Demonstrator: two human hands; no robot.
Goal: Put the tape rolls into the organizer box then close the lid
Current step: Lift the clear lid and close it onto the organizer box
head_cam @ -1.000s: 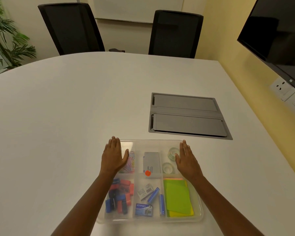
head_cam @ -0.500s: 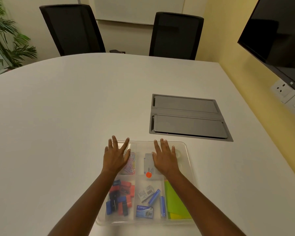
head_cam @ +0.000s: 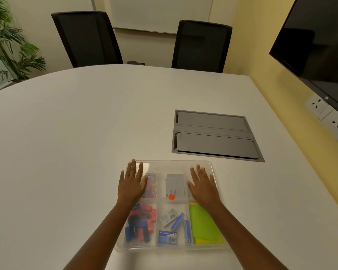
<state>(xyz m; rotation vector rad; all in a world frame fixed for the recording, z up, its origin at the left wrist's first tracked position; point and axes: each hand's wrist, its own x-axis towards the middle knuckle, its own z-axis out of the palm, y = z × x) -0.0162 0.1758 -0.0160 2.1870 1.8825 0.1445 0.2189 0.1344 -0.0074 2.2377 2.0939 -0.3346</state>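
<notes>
A clear plastic organizer box (head_cam: 176, 164) lies on the white table near me, its transparent lid down over the compartments. My left hand (head_cam: 132, 185) rests flat on the lid at the far left, fingers spread. My right hand (head_cam: 202, 187) lies flat on the lid at the far right, over the compartment where the tape rolls were; the hand hides them. Through the lid I see coloured clips (head_cam: 141, 221), a grey box with an orange dot (head_cam: 175, 185), blue staple packs (head_cam: 167, 236) and green and yellow paper (head_cam: 203, 223).
A grey recessed cable hatch (head_cam: 215, 136) sits in the white table (head_cam: 76, 133) just beyond the box on the right. Two black chairs (head_cam: 86, 38) stand at the far edge. A wall screen (head_cam: 318, 36) and sockets (head_cam: 330, 117) are on the right, a plant (head_cam: 6, 41) far left.
My right hand slid left to the lid's middle, then back to its right side, now covering the tape rolls. My left hand stayed on the left part of the lid.
</notes>
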